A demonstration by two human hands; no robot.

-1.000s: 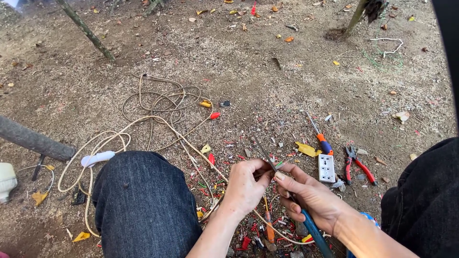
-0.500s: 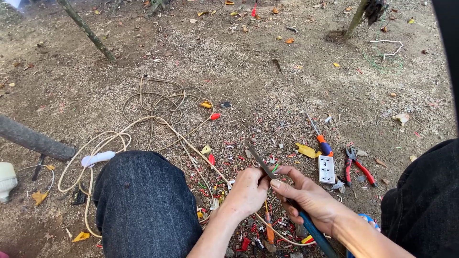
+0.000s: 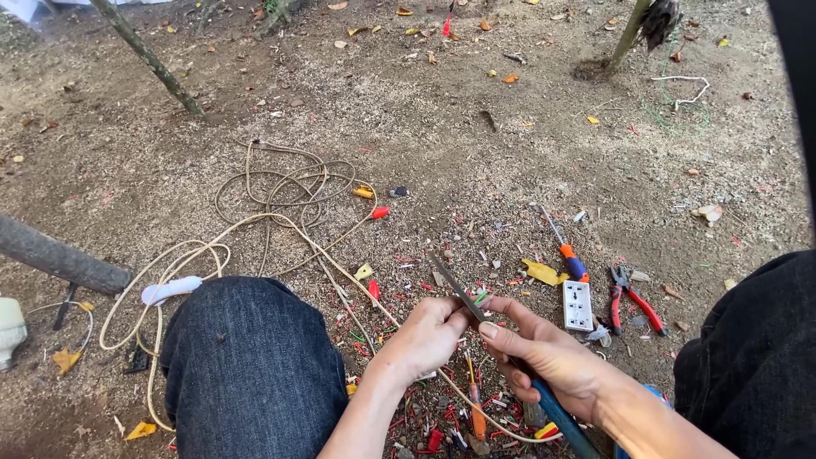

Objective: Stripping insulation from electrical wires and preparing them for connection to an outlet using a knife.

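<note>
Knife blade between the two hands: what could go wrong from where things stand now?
1. The right hand holds the knife with its blade right by the left hand, whose fingers pinch a small wire end; a slip could cut them.
2. The cream cable loops beside the knee and could snag a leg.
3. Cut wire scraps litter the dirt, so small parts could get lost.

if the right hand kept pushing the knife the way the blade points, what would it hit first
Probably only littered ground: the right hand aims the knife blade up-left, past the cream cable toward the red cap. Depth is unclear.
</note>
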